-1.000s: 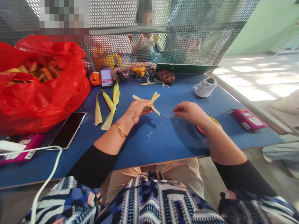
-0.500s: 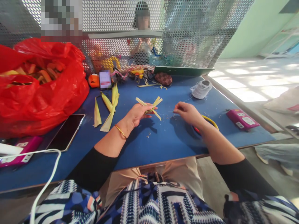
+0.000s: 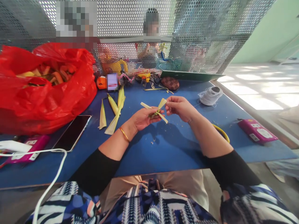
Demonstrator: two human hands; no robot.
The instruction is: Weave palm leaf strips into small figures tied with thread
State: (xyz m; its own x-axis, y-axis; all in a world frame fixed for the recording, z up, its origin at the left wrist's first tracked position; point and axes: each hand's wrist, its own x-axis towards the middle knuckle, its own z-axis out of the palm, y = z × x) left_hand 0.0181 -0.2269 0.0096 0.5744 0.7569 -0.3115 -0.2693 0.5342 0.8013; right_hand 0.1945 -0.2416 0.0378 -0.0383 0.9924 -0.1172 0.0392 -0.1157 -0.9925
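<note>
Pale green leaf strips point(image 3: 163, 103) cross one another in my left hand point(image 3: 145, 119), which is closed on them above the blue table. From the right, my right hand point(image 3: 178, 107) meets the upper strip end, with thumb and fingers pinched together at its tip. Whether a thread is also between those fingers is too small to tell. Several loose husk leaves point(image 3: 113, 123) lie on the table to the left of my hands. A spool of white thread point(image 3: 211, 95) stands at the back right.
A red plastic bag point(image 3: 77, 93) of orange-brown pieces fills the left, beside a phone point(image 3: 72, 133) and white cable point(image 3: 57, 174). A pink packet point(image 3: 257, 130) and yellow ring point(image 3: 221, 133) lie right. Behind a perforated screen point(image 3: 126, 25) is a person point(image 3: 149, 51).
My right hand has moved left and up, from apart over the table to the strips. My left hand still holds them. The whole view has shifted slightly.
</note>
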